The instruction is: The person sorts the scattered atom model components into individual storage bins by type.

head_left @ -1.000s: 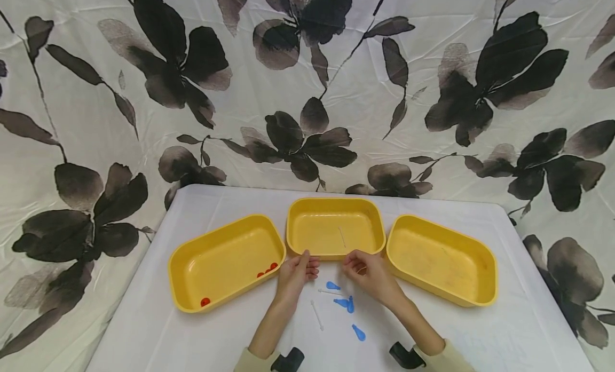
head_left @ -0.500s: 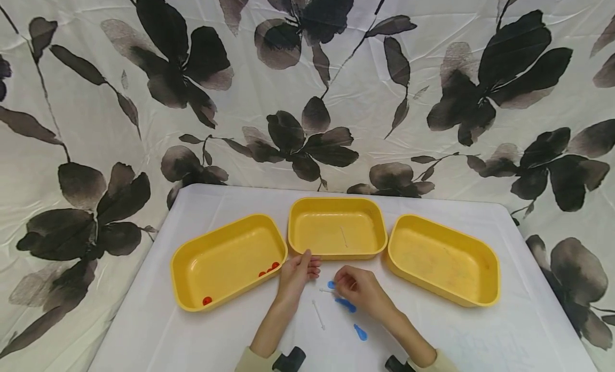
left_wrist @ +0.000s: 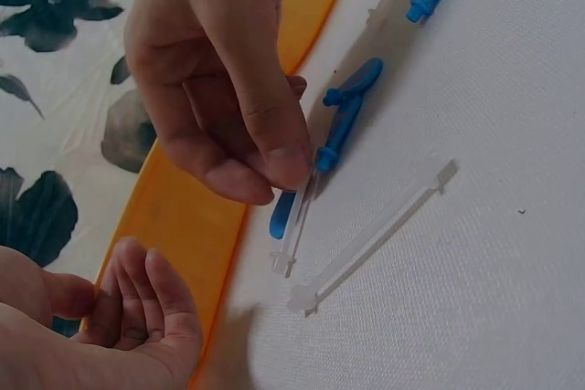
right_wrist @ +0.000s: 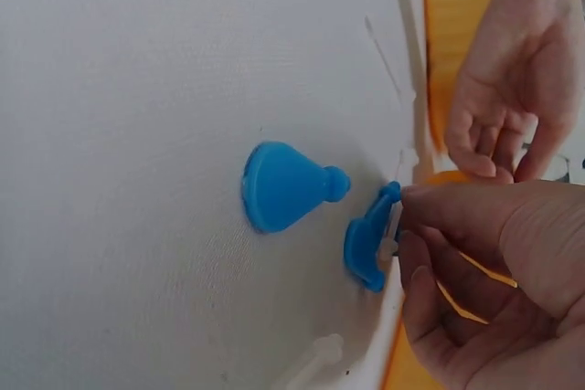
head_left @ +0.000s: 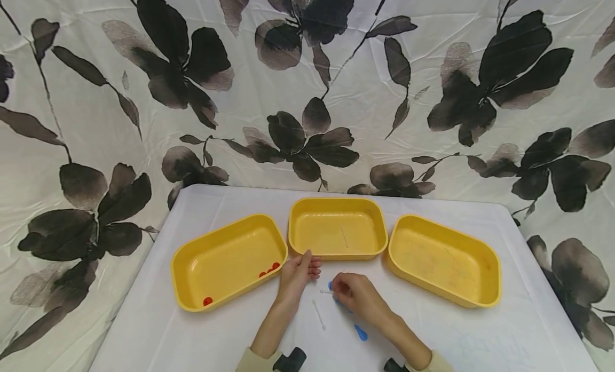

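Observation:
My right hand, palm down with curled fingers, pinches one end of a thin translucent plastic stick between thumb and fingertips, low over the white table. Around those fingertips lie blue drop-shaped plastic pieces: one beside the stick, two overlapping pieces, and another nearer the front. In the head view the hand partly covers them. A second translucent stick lies to the left. My left hand holds nothing; its fingers are loosely bent beside the front wall of the middle yellow tray.
The left yellow tray holds several red round pieces. A thin stick lies in the middle tray. To the right is another yellow tray. A blurred stick lies near my right hand. Behind the table hangs a floral cloth.
My right hand has drawn back from the middle tray's front rim and come down over the blue pieces and the stick. My left hand stays in place.

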Demonstrator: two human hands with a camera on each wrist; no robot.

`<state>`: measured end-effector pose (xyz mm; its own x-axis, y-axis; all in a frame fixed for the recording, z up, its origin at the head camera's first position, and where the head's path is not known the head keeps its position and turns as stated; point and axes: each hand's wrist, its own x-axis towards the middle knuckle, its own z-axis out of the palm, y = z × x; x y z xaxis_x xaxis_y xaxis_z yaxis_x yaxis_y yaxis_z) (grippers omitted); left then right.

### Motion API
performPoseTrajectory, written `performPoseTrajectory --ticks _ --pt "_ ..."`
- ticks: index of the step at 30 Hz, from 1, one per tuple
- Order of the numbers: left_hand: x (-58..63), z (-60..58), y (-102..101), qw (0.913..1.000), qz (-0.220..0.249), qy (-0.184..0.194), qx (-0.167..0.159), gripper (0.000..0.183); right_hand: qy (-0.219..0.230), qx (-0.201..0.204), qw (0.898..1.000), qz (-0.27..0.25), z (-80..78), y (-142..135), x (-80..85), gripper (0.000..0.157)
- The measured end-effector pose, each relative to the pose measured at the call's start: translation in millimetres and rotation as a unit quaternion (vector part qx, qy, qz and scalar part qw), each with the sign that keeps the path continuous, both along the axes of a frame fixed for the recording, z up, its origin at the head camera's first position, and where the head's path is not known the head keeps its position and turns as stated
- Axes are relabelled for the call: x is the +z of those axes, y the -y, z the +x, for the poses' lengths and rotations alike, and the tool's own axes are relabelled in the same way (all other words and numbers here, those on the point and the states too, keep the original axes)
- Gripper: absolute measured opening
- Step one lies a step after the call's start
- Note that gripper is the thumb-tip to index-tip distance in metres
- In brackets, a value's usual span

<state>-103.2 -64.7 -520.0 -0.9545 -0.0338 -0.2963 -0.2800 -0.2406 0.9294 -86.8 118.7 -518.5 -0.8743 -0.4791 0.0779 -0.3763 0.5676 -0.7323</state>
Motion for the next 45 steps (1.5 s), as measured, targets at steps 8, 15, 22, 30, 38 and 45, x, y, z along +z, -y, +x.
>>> performPoseTrajectory --ticks 8,15,22,30,38,45 --pt "2.0 0.7 0 1.0 0.004 -0.003 -0.001 0.044 -0.052 0.037 0.995 0.071 -4.5 6 0.2 0.016" --pt "0.3 0.3 0 1.0 0.004 -0.003 0.0 0.044 -0.109 0.084 0.983 0.12 -10.6 8 2.9 0.021" --pt "-2.5 -0.3 0 0.9999 0.012 -0.005 0.001 0.043 -0.103 0.084 0.983 0.129 -10.9 6 10.3 0.019" --pt "-0.4 0.1 0 0.9999 0.008 -0.01 0.002 0.044 -0.046 0.074 0.994 0.058 -14.4 -4 20.8 0.017" --pt "0.9 1.0 1 1.0 -0.005 -0.002 0.004 0.042 -0.011 0.064 0.998 -0.001 -23.0 -13 34.4 0.013" --pt "-0.2 0.4 1 1.0 0.002 -0.001 0.0 0.041 -0.024 0.048 0.998 -0.044 -31.9 -17 41.1 0.013"
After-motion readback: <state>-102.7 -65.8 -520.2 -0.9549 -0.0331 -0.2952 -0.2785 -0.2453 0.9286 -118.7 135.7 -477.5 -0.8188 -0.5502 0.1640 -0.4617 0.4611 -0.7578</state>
